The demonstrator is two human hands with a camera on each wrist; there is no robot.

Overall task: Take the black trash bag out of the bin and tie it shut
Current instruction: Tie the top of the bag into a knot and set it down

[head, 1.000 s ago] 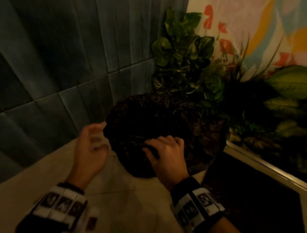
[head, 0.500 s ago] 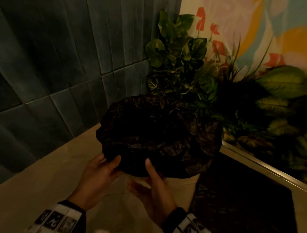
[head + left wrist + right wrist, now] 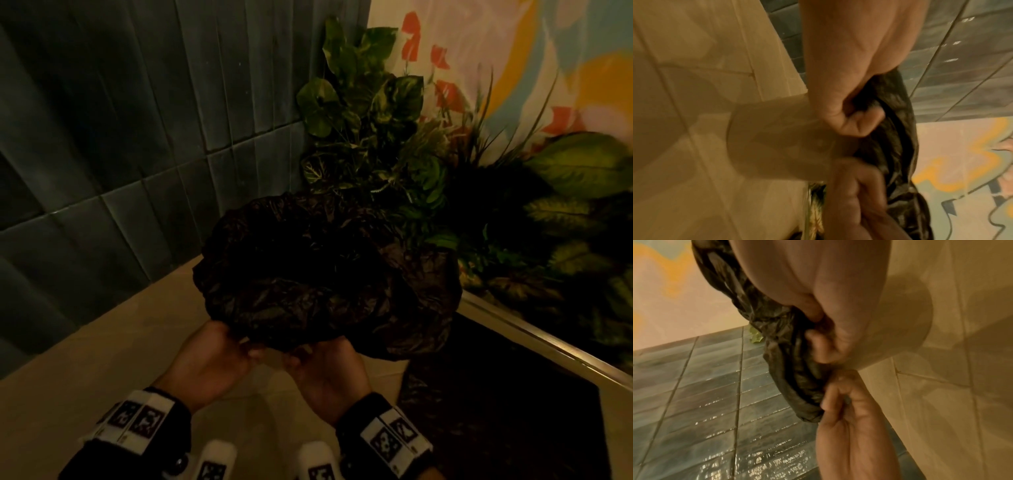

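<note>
Since half a second ago, both hands have closed on the near rim of the black trash bag (image 3: pixel 308 274). The left hand (image 3: pixel 209 363) and right hand (image 3: pixel 329 370), palms up, side by side, pinch the plastic folded over the bin (image 3: pixel 777 138) just beyond them.

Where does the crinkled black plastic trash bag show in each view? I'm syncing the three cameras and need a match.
Head: crinkled black plastic trash bag at centre, draped over the bin, near rim held by both hands.
Left wrist: right of centre, a dark band running down.
Right wrist: upper centre, a band slanting down.
Shared landmark: the dark blue-grey tiled wall.
</note>
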